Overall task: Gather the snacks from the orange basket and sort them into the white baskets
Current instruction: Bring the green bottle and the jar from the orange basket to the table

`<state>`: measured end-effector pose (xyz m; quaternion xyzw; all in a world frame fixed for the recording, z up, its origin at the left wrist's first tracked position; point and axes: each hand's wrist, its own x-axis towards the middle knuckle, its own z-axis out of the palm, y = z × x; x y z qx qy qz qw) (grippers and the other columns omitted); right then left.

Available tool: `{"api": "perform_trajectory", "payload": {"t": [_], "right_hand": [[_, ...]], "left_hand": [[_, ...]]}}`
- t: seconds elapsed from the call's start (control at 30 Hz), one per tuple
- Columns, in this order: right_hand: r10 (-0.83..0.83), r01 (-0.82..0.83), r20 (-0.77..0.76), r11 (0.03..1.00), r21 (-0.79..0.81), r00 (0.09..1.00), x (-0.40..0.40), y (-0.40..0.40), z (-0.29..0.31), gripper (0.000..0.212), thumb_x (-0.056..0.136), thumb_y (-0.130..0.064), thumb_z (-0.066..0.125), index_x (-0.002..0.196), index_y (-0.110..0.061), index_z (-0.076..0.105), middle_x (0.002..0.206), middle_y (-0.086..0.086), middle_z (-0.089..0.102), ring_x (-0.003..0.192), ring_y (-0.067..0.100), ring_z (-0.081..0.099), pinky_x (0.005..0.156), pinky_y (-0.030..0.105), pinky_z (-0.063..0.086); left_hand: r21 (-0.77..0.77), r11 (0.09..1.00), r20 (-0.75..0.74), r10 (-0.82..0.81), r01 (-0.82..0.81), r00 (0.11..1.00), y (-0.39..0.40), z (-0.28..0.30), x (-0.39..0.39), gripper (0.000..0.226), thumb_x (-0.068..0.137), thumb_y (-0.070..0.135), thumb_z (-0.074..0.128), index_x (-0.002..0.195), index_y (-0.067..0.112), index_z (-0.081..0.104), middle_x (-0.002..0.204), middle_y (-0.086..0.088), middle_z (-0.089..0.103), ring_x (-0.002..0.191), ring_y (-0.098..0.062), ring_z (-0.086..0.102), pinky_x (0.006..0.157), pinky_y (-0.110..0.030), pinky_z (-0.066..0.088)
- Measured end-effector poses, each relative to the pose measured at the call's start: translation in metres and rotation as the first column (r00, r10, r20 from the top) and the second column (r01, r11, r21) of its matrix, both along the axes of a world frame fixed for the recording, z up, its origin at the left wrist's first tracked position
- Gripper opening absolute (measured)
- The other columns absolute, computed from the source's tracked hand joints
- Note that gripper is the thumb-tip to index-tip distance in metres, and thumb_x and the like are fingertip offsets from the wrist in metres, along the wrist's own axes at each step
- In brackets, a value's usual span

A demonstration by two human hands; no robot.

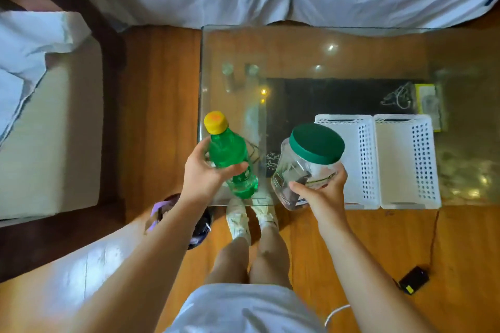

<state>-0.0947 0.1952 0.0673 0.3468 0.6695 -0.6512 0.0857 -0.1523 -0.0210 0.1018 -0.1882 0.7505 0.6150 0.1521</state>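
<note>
Her left hand (205,173) grips a green bottle (230,155), her right hand (322,192) a clear green-lidded jar (305,167), both just left of the white baskets (359,197). Best lower each upright, one per basket.

a glass table (297,43) on the wood floor (162,76) carries two white baskets (349,159) (405,159) side by side, touching.
</note>
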Motion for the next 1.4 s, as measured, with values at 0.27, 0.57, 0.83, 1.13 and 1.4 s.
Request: {"api": "perform_trajectory", "payload": {"t": [0.27,0.57,0.83,1.13,1.4], "right_hand": [[0.057,-0.066,0.086,0.993,0.101,0.995,-0.073,0.001,-0.082,0.101,0.060,-0.004,0.082,0.135,-0.024,0.018,0.133,0.003,0.040,0.115,0.014,0.047,0.071,0.004,0.045],[0.087,-0.101,0.084,0.978,0.182,0.993,-0.108,0.004,-0.118,0.102,0.060,-0.004,0.082,0.137,-0.020,0.017,0.138,0.006,0.036,0.111,0.013,0.044,0.049,0.000,0.042],[0.177,-0.196,0.098,0.949,0.246,0.979,-0.102,0.004,-0.140,0.107,0.059,-0.008,0.082,0.136,-0.025,0.010,0.141,0.005,0.028,0.125,0.018,0.039,0.100,0.032,0.046],[0.136,-0.191,0.376,0.975,0.112,0.917,-0.083,0.009,-0.139,0.099,0.068,-0.009,0.079,0.141,-0.018,0.013,0.143,0.007,0.032,0.128,0.020,0.036,0.105,0.028,0.034],[0.328,-0.247,0.554,0.944,-0.218,0.765,-0.078,0.028,-0.089,0.064,0.086,-0.017,0.064,0.141,-0.019,0.031,0.141,0.008,0.044,0.125,0.026,0.047,0.102,0.044,0.042]], "left_hand": [[-0.206,0.978,-0.054,-0.056,0.044,0.997,0.018,-0.085,-0.045,0.062,0.050,0.019,0.090,0.096,0.036,0.050,0.093,0.018,0.059,0.087,-0.001,0.058,0.073,-0.018,0.047],[-0.243,0.968,-0.042,-0.079,0.066,0.996,0.018,-0.125,-0.047,0.069,0.051,0.010,0.089,0.106,0.027,0.051,0.102,0.010,0.059,0.094,-0.004,0.056,0.078,-0.010,0.043],[-0.211,0.966,0.044,-0.140,0.146,0.989,0.019,-0.127,-0.032,0.075,0.052,-0.001,0.085,0.112,0.017,0.044,0.117,-0.006,0.052,0.108,-0.023,0.053,0.089,-0.031,0.046],[-0.156,0.982,0.124,-0.091,0.110,0.988,0.026,-0.123,-0.028,0.079,0.058,-0.004,0.082,0.124,0.012,0.040,0.128,-0.010,0.047,0.119,-0.025,0.047,0.101,-0.041,0.042],[-0.064,0.998,0.449,0.050,-0.024,0.892,0.019,-0.118,-0.013,0.100,0.074,0.007,0.075,0.149,0.016,0.009,0.154,-0.006,0.026,0.139,-0.023,0.029,0.096,-0.026,0.029]]}}
